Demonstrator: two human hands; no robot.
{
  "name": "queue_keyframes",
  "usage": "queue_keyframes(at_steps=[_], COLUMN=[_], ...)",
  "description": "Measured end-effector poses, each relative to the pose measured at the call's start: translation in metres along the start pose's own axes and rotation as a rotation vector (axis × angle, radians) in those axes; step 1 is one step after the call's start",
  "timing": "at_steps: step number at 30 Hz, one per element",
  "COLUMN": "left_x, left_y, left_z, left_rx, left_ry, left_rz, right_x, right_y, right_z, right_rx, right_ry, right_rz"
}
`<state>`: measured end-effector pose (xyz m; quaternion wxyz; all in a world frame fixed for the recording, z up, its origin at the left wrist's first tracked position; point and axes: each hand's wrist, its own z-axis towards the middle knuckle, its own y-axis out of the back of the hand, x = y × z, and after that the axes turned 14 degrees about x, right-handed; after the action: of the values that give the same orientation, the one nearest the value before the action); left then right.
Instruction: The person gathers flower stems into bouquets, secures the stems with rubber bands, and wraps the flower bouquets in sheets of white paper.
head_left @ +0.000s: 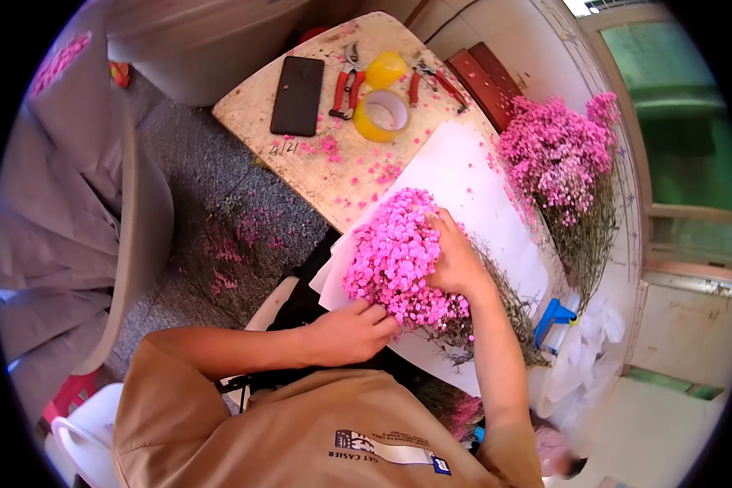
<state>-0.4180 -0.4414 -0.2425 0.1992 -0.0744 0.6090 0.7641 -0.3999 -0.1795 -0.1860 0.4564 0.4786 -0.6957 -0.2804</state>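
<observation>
A dense bunch of small pink flowers (394, 256) lies on white paper sheets (451, 167) at the near side of the table, its thin stems (504, 289) running to the lower right. My right hand (455, 256) grips the bunch from its right side, fingertips partly sunk among the blossoms. At the bunch's lower left edge, my left hand (356, 332) has its fingers curled in against the flowers. What those fingers pinch, if anything, is hidden.
On the wooden table (256, 142) lie a black phone (296, 96), red-handled pruning shears (348, 85), another pair (435, 85), a tape roll (381, 115) and a yellow roll (385, 70). Another pink bunch (557, 159) rests at right, near a blue plastic piece (554, 319).
</observation>
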Motion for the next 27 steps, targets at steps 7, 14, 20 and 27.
queue_keyframes(at_steps=[7,14,20,27], left_x=[0.029,0.025,0.063,0.115], left_y=[0.043,0.076,0.089,0.105], left_z=[0.025,0.044,0.088,0.171], left_rx=[-0.225,0.037,0.155,0.706], left_ry=[-0.121,-0.106,-0.139,0.096], left_rz=[0.257,0.185,-0.090,-0.374], right_x=[0.000,0.019,-0.017,0.075], right_y=[0.002,-0.016,0.027,0.041], right_z=[0.004,-0.024,-0.041,-0.148], right_rx=[-0.002,0.139,-0.045,-0.118], right_ry=[0.054,0.090,0.117,-0.257], right_rz=[0.158,0.380,0.567,-0.353])
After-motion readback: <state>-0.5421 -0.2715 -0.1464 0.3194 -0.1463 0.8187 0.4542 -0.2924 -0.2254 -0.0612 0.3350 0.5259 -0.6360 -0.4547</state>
